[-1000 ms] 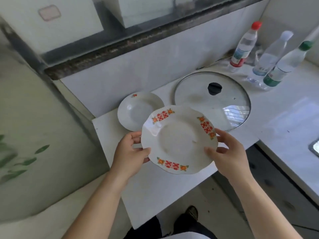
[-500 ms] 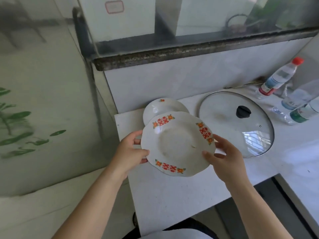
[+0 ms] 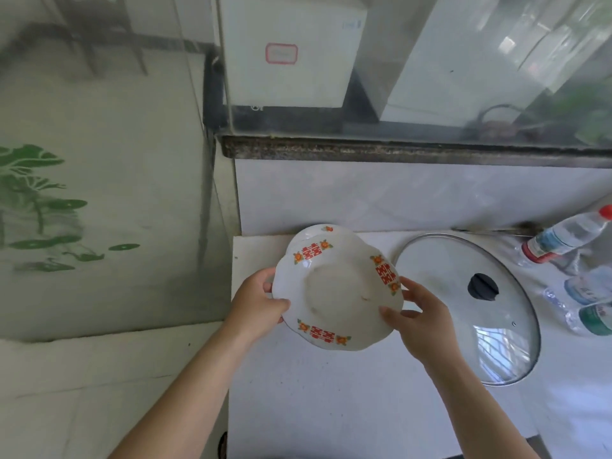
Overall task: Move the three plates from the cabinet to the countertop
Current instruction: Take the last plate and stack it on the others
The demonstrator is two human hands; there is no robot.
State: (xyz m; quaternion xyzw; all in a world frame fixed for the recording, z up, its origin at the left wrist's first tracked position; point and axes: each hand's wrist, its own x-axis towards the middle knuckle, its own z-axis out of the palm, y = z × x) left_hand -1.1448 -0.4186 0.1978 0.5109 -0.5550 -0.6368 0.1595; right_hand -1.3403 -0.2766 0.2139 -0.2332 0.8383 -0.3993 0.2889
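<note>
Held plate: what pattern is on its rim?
Red characters with orange flowers on white plate; head view.

Both hands, left hand (image 3: 256, 304) and right hand (image 3: 419, 321), hold the plate (image 3: 337, 289) above the countertop (image 3: 314, 392).

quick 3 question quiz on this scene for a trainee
1. True or false: the left hand and the right hand both hold the large plate by its rim.
2. What lies on the countertop right of that plate? A) glass lid B) frying pan C) cutting board
3. Fill in: the bottle nearest the wall has a ___ cap.
Key: 1 true; 2 A; 3 red.
</note>
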